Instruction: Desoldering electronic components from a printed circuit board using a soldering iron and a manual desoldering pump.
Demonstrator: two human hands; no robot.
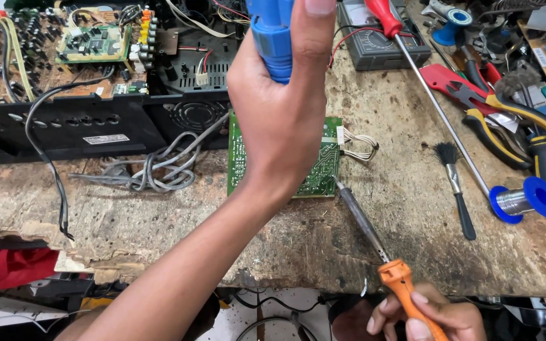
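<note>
My left hand is raised over the bench and grips a blue cylindrical tool, which hides the middle of a green circuit board lying solder side up on the worn workbench. My right hand, at the lower edge, holds the orange handle of a soldering iron. The iron's tip touches the board's right lower edge. A small bundle of white wires leaves the board's right side.
An opened black amplifier chassis with boards and grey cables stands at the back left. To the right lie a long red-handled screwdriver, a small brush, a blue solder spool, pliers and a grey multimeter.
</note>
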